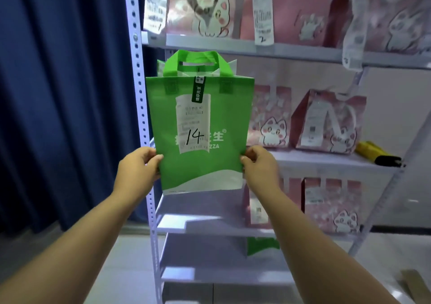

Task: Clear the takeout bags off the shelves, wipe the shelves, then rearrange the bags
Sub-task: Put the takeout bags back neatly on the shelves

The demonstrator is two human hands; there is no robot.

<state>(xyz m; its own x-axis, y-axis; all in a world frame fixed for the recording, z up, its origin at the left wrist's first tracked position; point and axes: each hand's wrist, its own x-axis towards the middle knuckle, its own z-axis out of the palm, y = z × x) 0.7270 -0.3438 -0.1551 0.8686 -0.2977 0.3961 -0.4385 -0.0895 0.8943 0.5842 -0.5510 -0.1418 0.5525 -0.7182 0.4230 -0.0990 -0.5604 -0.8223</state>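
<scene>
A green takeout bag (224, 107) with green handles and a receipt marked "14" hangs upright in front of the left end of the white shelf rack (303, 51). My left hand (137, 168) pinches its lower left edge and my right hand (258, 163) pinches its lower right edge. Pink cat-print bags (270, 119) stand on the middle shelf to the right, with more pink bags (210, 7) on the top shelf and others (333, 203) on the shelf below.
A dark blue curtain (65, 93) hangs left of the rack's perforated post (140, 93). A yellow and black object (377, 154) lies at the middle shelf's right end. Another green bag (263, 245) sits on a low shelf. Cardboard (415, 285) lies on the floor at right.
</scene>
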